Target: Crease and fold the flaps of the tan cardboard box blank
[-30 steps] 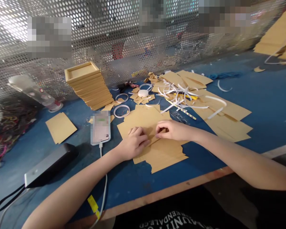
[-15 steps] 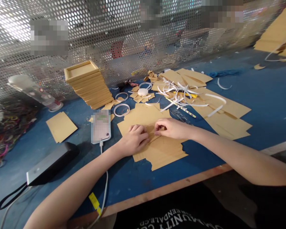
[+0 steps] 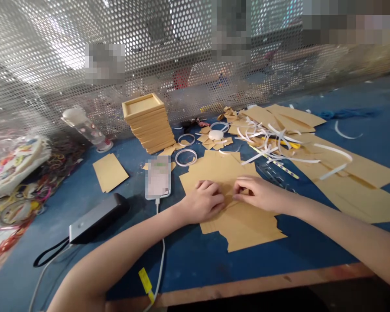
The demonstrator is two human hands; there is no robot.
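A flat brown cardboard cut-out (image 3: 243,223) lies on the blue table (image 3: 195,264) in front of me, on top of other such sheets. My left hand (image 3: 204,202) presses on it with curled fingers. Just to its right, my right hand (image 3: 259,193) pinches a small flap of the same cardboard between thumb and fingers. The two hands almost touch.
A stack of shallow cardboard trays (image 3: 148,122) stands against the perforated metal screen (image 3: 169,52). A phone (image 3: 157,177) on a white cable, a black box (image 3: 97,217), tape rings (image 3: 186,157), white paper strips (image 3: 273,143), more cardboard sheets (image 3: 354,182), a bottle (image 3: 84,128) and coloured bands (image 3: 26,182) surround my hands.
The view has swung to the left, so everything sits further right in the picture. My hands stay on the cardboard, the right fingers working at the flap.
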